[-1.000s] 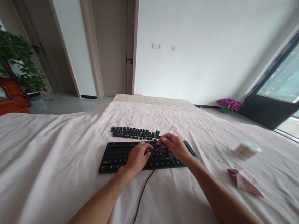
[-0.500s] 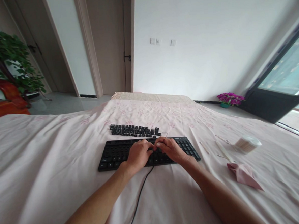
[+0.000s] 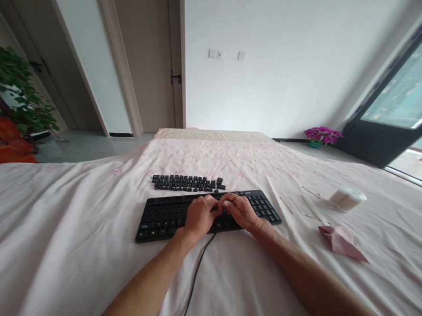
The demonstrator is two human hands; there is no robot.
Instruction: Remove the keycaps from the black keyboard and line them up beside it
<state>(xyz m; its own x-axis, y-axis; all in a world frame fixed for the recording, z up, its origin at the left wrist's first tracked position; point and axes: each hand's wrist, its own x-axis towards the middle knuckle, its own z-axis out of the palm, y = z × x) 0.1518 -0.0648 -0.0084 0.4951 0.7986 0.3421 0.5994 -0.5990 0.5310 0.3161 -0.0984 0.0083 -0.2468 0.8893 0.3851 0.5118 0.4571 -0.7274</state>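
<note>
A black keyboard [image 3: 166, 214] lies across the pale cloth, many of its keycaps off on the left and middle parts. My left hand [image 3: 200, 215] rests over its centre with fingers pinched together; what they hold, if anything, is hidden. Right beside it, the fingertips of my right hand [image 3: 242, 210] are closed on a thin wire loop [image 3: 238, 191], which shows faintly behind the knuckles. The fingertips of both hands meet just above the keys. Loose black keycaps [image 3: 182, 181] sit in rows beyond the keyboard's far edge.
A clear tub of cotton swabs [image 3: 348, 198] stands at the right, with loose swabs [image 3: 287, 205] near it. Closer in lies a folded pink cloth [image 3: 343, 244]. The keyboard's black cable [image 3: 196, 277] runs toward me. Purple flowers [image 3: 322, 136] stand on the floor beyond.
My hands have drawn slightly closer together over the keyboard. The wire loop, which stood up above my right hand, now shows lower and fainter. The view has shifted a little.
</note>
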